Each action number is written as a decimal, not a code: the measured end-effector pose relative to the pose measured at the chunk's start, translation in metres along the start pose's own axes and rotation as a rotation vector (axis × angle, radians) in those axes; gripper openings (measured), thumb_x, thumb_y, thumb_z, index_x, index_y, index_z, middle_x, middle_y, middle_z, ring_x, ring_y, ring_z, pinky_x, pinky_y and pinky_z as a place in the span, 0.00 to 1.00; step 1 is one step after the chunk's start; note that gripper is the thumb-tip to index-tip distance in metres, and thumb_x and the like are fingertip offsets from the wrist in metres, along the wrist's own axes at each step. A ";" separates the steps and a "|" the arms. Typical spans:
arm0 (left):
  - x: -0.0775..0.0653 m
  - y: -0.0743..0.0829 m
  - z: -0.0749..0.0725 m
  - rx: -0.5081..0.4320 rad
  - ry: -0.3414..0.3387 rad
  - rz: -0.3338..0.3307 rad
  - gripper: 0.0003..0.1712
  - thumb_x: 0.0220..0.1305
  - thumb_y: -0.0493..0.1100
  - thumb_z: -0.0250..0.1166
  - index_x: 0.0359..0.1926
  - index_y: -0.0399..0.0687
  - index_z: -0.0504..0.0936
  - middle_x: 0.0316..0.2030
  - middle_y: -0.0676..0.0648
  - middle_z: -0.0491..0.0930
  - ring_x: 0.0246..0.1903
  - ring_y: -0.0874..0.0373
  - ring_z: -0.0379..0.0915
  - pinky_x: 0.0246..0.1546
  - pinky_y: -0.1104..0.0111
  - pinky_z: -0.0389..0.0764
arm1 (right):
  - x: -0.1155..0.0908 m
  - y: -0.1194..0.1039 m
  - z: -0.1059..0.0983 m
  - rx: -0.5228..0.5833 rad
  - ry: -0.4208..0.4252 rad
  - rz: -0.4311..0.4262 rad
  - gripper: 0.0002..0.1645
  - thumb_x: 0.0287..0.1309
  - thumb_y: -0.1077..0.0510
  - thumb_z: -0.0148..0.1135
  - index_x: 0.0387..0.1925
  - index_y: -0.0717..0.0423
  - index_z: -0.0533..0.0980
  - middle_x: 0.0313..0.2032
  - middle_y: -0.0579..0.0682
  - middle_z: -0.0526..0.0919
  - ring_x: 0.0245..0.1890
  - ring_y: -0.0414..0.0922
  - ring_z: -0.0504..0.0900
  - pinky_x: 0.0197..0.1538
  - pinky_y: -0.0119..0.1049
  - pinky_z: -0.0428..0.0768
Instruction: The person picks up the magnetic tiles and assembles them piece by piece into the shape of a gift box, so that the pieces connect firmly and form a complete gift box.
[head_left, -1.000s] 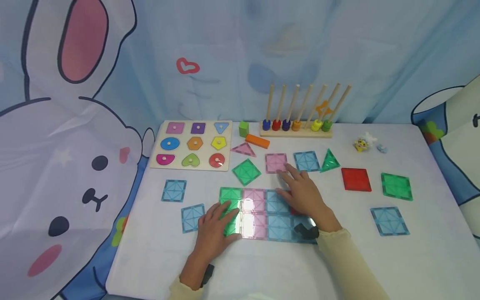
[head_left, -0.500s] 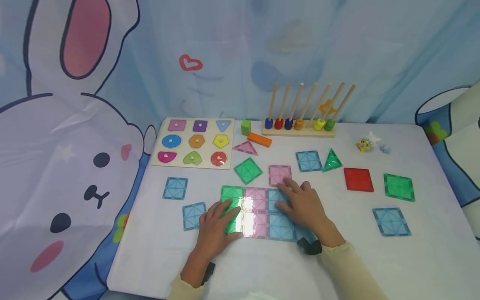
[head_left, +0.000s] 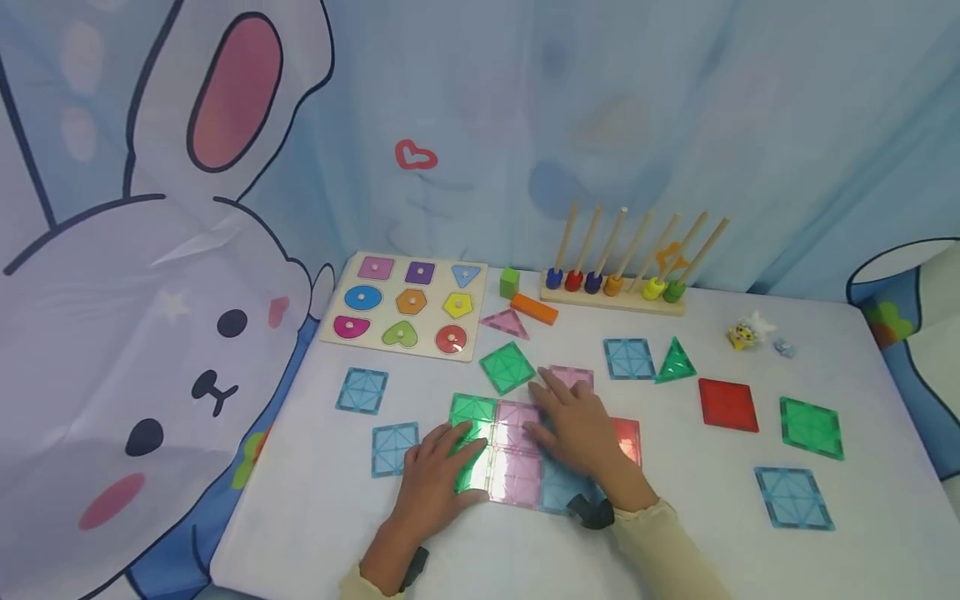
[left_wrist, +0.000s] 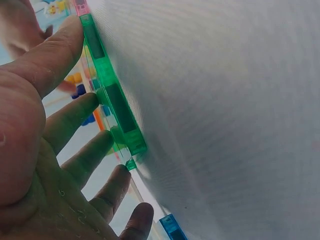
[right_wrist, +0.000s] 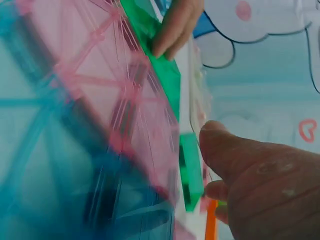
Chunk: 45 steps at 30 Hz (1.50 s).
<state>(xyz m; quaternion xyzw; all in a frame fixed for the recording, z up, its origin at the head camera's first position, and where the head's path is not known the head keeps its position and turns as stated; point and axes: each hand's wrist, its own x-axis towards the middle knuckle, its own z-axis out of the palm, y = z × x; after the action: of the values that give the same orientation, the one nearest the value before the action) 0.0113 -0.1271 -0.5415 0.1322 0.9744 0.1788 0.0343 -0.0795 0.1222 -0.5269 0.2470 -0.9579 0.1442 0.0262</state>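
Observation:
Flat magnetic tiles lie joined in a two-row block: green tiles (head_left: 472, 408) at the left, pink tiles (head_left: 516, 479) beside them, then blue tiles (head_left: 562, 487) and a red tile (head_left: 627, 437) at the right. My left hand (head_left: 433, 471) rests against the left edge of the green tiles, fingers spread and nearly straight; the left wrist view has its thumb and fingertips along the green edge (left_wrist: 117, 100). My right hand (head_left: 581, 429) hovers over or lies on the block's middle, hiding part of it. A loose pink square tile (head_left: 572, 377) shows partly behind its fingers.
Behind the block lie a green square tile (head_left: 507, 367), a shape puzzle board (head_left: 405, 304), an orange block (head_left: 534, 309) and a peg stacker (head_left: 615, 296). To the right are a blue tile (head_left: 630, 358), a red tile (head_left: 727, 405) and a small toy figure (head_left: 744, 332).
The loose pink square came nearer the joined block under my right fingers. The right hand then shifted left, uncovering the red tile. My left hand stayed put; the head view tilted.

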 end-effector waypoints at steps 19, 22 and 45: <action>-0.003 -0.006 0.004 0.036 0.052 0.043 0.45 0.44 0.67 0.69 0.66 0.76 0.64 0.70 0.56 0.57 0.68 0.48 0.50 0.50 0.46 0.64 | 0.010 -0.023 0.018 -0.107 0.013 -0.057 0.41 0.52 0.30 0.58 0.62 0.47 0.70 0.49 0.54 0.72 0.41 0.52 0.66 0.38 0.46 0.70; 0.000 -0.005 0.005 0.041 0.054 0.046 0.44 0.45 0.67 0.69 0.66 0.76 0.64 0.70 0.57 0.56 0.69 0.48 0.49 0.51 0.46 0.63 | 0.006 -0.022 0.017 -0.121 0.014 -0.049 0.43 0.52 0.29 0.57 0.63 0.47 0.69 0.47 0.53 0.71 0.40 0.52 0.65 0.37 0.44 0.69; 0.000 -0.006 0.001 -0.010 0.044 0.030 0.44 0.45 0.66 0.71 0.65 0.75 0.66 0.69 0.56 0.56 0.68 0.48 0.49 0.52 0.46 0.62 | 0.015 0.131 -0.032 -0.109 -0.111 0.249 0.51 0.33 0.64 0.74 0.64 0.56 0.64 0.62 0.63 0.64 0.51 0.64 0.60 0.50 0.63 0.67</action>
<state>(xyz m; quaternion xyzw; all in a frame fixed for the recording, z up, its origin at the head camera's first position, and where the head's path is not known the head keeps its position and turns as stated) 0.0102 -0.1319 -0.5445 0.1426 0.9719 0.1868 0.0106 -0.1560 0.2338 -0.5285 0.1321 -0.9875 0.0801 -0.0313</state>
